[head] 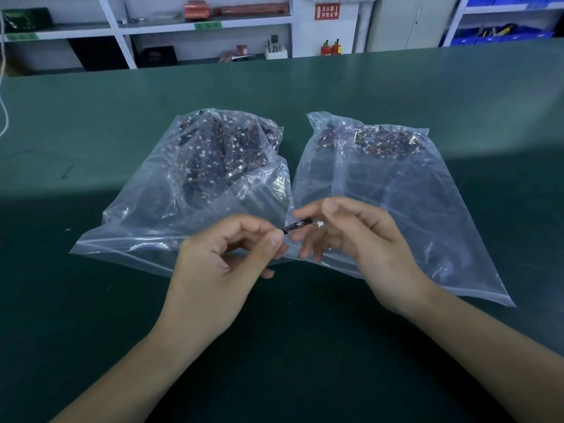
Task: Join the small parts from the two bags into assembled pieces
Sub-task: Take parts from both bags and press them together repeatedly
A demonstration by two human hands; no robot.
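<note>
At centre frame, just below the two clear bags, your left hand (232, 248) pinches the black end of a small part (295, 226) while your right hand (351, 236) pinches its wired end. You appear mid-joining; next, align and press them squarely together.

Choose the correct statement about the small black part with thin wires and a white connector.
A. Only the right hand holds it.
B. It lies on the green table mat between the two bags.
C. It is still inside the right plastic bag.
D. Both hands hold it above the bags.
D: the left hand pinches the dark end of the small black part with thin wires and a white connector, and the right hand fingers hold the wired end, above the two clear plastic bags.
</note>
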